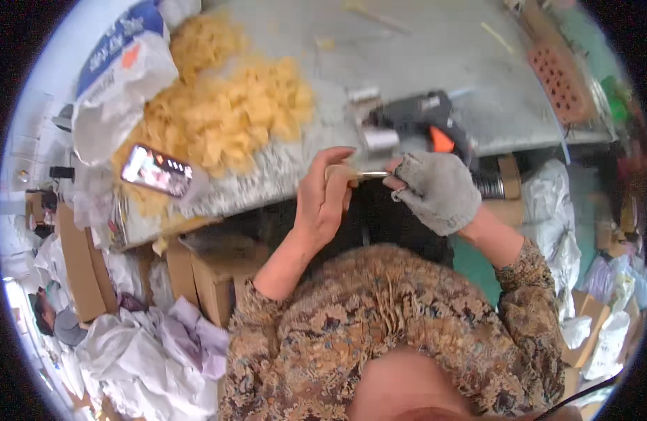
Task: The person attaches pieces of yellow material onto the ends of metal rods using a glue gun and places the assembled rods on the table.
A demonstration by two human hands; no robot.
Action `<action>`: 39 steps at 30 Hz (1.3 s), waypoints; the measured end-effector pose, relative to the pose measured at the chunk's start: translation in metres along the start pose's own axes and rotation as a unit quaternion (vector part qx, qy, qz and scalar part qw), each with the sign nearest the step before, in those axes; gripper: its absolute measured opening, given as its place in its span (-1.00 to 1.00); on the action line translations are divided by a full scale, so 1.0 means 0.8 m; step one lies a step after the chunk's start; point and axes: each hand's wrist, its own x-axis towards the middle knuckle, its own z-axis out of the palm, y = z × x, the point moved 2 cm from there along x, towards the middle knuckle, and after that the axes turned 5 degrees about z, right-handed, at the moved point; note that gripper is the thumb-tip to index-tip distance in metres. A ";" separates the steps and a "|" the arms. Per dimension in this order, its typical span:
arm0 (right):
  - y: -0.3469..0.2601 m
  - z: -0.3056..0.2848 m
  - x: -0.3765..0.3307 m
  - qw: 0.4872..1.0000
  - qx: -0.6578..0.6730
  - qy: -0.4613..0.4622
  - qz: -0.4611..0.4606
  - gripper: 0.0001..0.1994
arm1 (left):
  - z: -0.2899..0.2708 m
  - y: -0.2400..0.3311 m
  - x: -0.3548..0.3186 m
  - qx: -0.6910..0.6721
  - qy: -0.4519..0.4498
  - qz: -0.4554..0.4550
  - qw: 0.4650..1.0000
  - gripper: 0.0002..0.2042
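My bare left hand [323, 196] is closed near the table's front edge, with its fingers curled at one end of a thin metal rod [372, 173]. Whatever else those fingers hold is blurred. The other end of the rod is pinched by my right hand [439, 193], in a grey fingertip-less glove. Just beyond both hands lies a black pistol-shaped tool with an orange trigger [415, 112], which looks like a glue gun. A small white block [381, 139] sits beside it.
A large heap of amber-yellow flat pieces [232, 112] covers the table's left, below a white and blue sack [123, 91]. A lit phone [156, 170] lies at its near edge. An orange perforated brick-like block [556, 84] stands at right. Cardboard boxes [211, 274] and plastic bags [141, 358] crowd below.
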 end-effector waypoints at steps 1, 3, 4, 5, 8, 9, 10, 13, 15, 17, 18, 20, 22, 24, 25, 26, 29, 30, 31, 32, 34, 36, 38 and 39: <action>0.008 -0.010 0.020 1.000 -0.010 0.021 -0.011 -0.84 | -0.010 -0.008 0.012 0.005 0.000 0.025 1.000 -0.73; 0.052 -0.022 0.062 0.993 -0.018 0.112 -0.016 -0.83 | -0.033 -0.036 0.036 0.279 0.144 0.132 0.940 -0.68; 0.081 -0.024 0.081 0.992 -0.012 0.125 0.017 -0.81 | -0.042 -0.039 0.047 0.381 0.135 0.088 0.911 -0.65; 0.100 -0.022 0.105 0.991 -0.013 0.136 0.009 -0.81 | -0.054 -0.050 0.053 0.384 0.141 0.099 0.907 -0.65; 0.137 -0.017 0.172 0.994 -0.068 0.070 0.059 -0.80 | -0.061 -0.071 0.060 0.530 0.087 0.163 0.827 -0.72; 0.141 -0.022 0.189 0.994 -0.052 0.101 0.010 -0.80 | -0.062 -0.072 0.062 0.530 0.086 0.167 0.827 -0.72; 0.148 -0.027 0.199 0.990 -0.036 0.130 -0.037 -0.80 | -0.065 -0.075 0.063 0.504 0.091 0.186 0.839 -0.73; 0.158 -0.049 0.207 0.958 0.031 0.272 -0.086 -0.77 | -0.070 -0.076 0.070 0.476 0.085 0.188 0.855 -0.74; 0.161 -0.052 0.216 0.971 0.039 0.234 -0.042 -0.75 | -0.069 -0.076 0.070 0.477 0.075 0.174 0.858 -0.73; 0.156 -0.049 0.224 0.979 0.046 0.197 -0.001 -0.73 | -0.069 -0.078 0.071 0.471 0.080 0.122 0.870 -0.72; 0.146 -0.042 0.232 0.990 -0.008 0.140 0.009 -0.72 | -0.070 -0.077 0.072 0.471 0.083 0.124 0.869 -0.72; 0.148 -0.026 0.253 0.994 -0.065 0.085 0.018 -0.70 | -0.069 -0.072 0.072 0.455 0.130 0.199 0.858 -0.71; 0.177 0.003 0.285 0.970 -0.213 0.076 -0.088 -0.66 | -0.060 -0.069 0.078 0.472 0.125 0.205 0.848 -0.71; 0.165 0.023 0.304 0.965 -0.258 0.013 -0.055 -0.66 | -0.062 -0.068 0.074 0.497 0.128 0.199 0.835 -0.71; 0.165 0.031 0.312 0.952 -0.301 -0.051 -0.015 -0.67 | -0.063 -0.070 0.070 0.492 0.111 0.156 0.849 -0.71; 0.164 0.034 0.318 0.952 -0.300 -0.051 -0.018 -0.67 | -0.066 -0.072 0.065 0.486 0.093 0.111 0.862 -0.71; 0.182 0.037 0.332 0.954 -0.298 -0.028 0.018 -0.69 | -0.071 -0.069 0.056 0.466 0.094 0.086 0.875 -0.71; 0.214 0.032 0.345 0.977 -0.180 0.006 0.113 -0.73 | -0.067 -0.068 0.058 0.463 0.089 0.090 0.877 -0.71; 0.245 0.025 0.352 0.975 -0.058 0.041 0.208 -0.76 | -0.063 -0.066 0.060 0.449 0.099 0.121 0.880 -0.71; 0.263 0.017 0.358 0.974 -0.061 0.040 0.216 -0.76 | -0.063 -0.067 0.060 0.435 0.109 0.148 0.882 -0.72; 0.301 -0.001 0.340 0.979 -0.054 0.177 0.085 -0.75 | -0.053 -0.073 0.080 0.434 0.093 0.188 0.876 -0.74; 0.208 -0.023 0.300 0.988 -0.055 0.138 0.045 -0.72 | -0.085 -0.101 0.061 0.463 0.114 0.205 0.855 -0.81; 0.243 -0.057 0.248 0.976 0.131 0.170 0.031 -0.74 | -0.075 -0.098 0.073 0.454 0.132 0.207 0.857 -0.87; 0.223 -0.070 0.209 0.961 0.211 0.180 0.022 -0.72 | -0.082 -0.097 0.070 0.468 0.131 0.205 0.850 -0.87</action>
